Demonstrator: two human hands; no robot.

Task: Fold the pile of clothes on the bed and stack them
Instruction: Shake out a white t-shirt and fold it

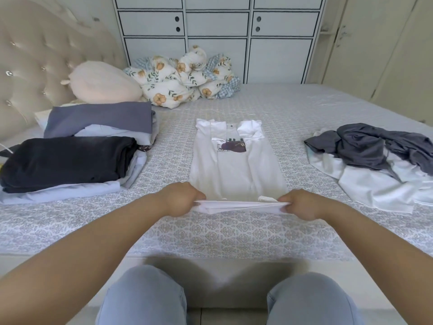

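Observation:
A white T-shirt [236,165] with a dark print lies lengthwise in the middle of the bed [178,233], its sleeves folded inward. My left hand [181,199] pinches the near hem at its left corner. My right hand [302,204] pinches the same hem at its right corner, and the hem is lifted slightly off the sheet. To the left stand two stacks of folded clothes, a near one topped by a black garment [68,160] and a far one topped by a blue-grey garment [100,120]. An unfolded pile [375,160] of dark grey and white clothes lies at the right.
A cream pillow [103,83] and a bundled floral quilt [185,78] lie at the head of the bed, beside a tufted headboard [35,62]. White cabinets [218,31] stand behind the bed. My knees in light trousers [145,299] are at the near edge.

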